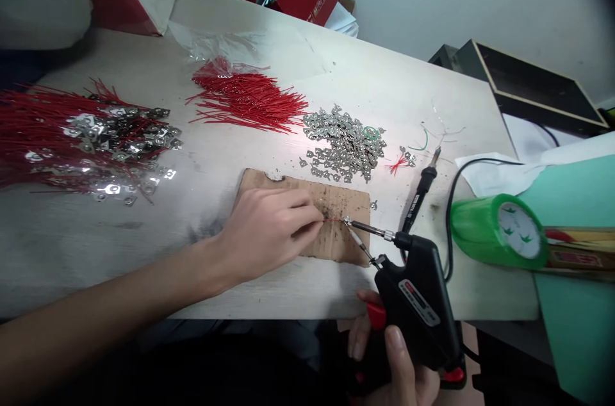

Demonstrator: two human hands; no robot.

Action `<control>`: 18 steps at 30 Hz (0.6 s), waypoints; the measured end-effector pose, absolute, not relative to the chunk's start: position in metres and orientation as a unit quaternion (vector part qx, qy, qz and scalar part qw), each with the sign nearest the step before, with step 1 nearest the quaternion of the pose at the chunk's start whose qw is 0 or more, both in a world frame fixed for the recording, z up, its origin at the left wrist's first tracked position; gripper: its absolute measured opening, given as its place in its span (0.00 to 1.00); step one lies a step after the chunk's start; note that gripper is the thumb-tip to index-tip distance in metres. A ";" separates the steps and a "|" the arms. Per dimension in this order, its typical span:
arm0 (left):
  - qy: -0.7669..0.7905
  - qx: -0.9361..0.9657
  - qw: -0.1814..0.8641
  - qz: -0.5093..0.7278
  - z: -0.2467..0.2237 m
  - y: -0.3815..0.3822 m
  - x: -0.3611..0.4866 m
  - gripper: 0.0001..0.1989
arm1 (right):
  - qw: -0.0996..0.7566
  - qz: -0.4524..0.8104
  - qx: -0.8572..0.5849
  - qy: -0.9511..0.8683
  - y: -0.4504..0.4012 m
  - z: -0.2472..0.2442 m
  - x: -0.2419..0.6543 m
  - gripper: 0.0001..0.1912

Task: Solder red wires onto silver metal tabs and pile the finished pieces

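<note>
Near the front edge of the desk (206, 162), on a stained scrap of cardboard (336, 246), the left hand (266, 233) is closed to a pinch, its fingertips (317, 220) gripping a thin red wire (332, 220). The wire runs roughly left to right along the desk, its far end reaching the metal tip (358, 231) of a black soldering gun (413, 303); whether they touch is too fine to tell. The left hand is the nearer to the wire, while the right hand (391, 358) sits lower, past the front edge, wrapped closed around the gun's grip beside a red trigger (376, 315). Toward the back of the desk lie a loose bundle of red wires (247, 98) and a heap of stamped metal tabs (343, 143); toward the left edge, a mass of red wires mixed with metal tabs (96, 143). A soldering iron (420, 191) rests toward the right, near a green tape roll (500, 230)
</note>
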State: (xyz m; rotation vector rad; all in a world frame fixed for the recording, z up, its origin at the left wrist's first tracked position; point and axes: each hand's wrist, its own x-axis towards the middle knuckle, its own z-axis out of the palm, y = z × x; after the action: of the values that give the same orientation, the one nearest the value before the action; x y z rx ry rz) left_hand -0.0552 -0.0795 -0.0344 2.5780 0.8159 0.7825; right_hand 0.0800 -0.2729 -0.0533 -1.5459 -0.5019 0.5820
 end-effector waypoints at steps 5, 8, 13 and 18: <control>0.287 0.904 0.164 0.272 -0.035 -0.079 -0.055 0.10 | 0.678 0.286 -0.658 -0.161 -0.273 -0.054 0.079 0.12; 0.287 0.903 0.168 0.270 -0.035 -0.079 -0.056 0.09 | 0.681 0.309 -0.640 -0.174 -0.276 -0.058 0.082 0.15; 0.287 0.903 0.167 0.273 -0.035 -0.080 -0.056 0.09 | 0.678 0.311 -0.633 -0.208 -0.279 -0.061 0.084 0.17; 0.289 0.904 0.160 0.273 -0.035 -0.080 -0.055 0.09 | 0.656 0.293 -0.661 -0.217 -0.275 -0.057 0.082 0.15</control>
State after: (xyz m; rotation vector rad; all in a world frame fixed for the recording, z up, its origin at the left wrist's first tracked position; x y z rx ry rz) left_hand -0.0553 -0.0800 -0.0354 2.5811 0.8247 0.7803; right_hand 0.0825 -0.2754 -0.0569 -1.4989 -0.4909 0.6643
